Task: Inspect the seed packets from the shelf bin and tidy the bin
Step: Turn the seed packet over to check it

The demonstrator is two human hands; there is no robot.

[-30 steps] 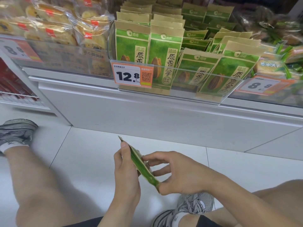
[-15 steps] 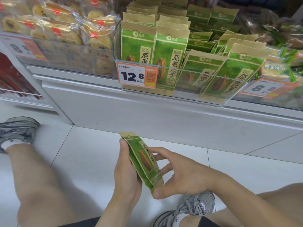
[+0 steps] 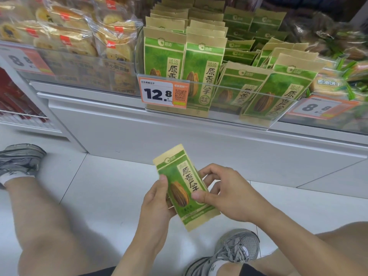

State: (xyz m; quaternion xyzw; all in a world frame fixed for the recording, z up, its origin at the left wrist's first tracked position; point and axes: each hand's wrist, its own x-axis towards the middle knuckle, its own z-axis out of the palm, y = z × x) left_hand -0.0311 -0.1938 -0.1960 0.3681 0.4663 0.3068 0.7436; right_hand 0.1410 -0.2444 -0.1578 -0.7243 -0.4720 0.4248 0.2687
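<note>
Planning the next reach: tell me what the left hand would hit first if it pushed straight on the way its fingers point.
The left hand points up-frame toward the shelf. Past the held seed packet, it would probably meet the white shelf base below the clear bin; depth is unclear.

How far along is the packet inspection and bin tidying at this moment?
Done: one seed packet is out of the clear bin. In hand: the left hand and right hand hold it face up. Left: the leaning packets at the bin's right look untidied.

Green seed packet (image 3: pixel 185 186) with tan ends and brown striped seed; orange-and-white price tag (image 3: pixel 164 92); grey shoes (image 3: pixel 235 253)
</note>
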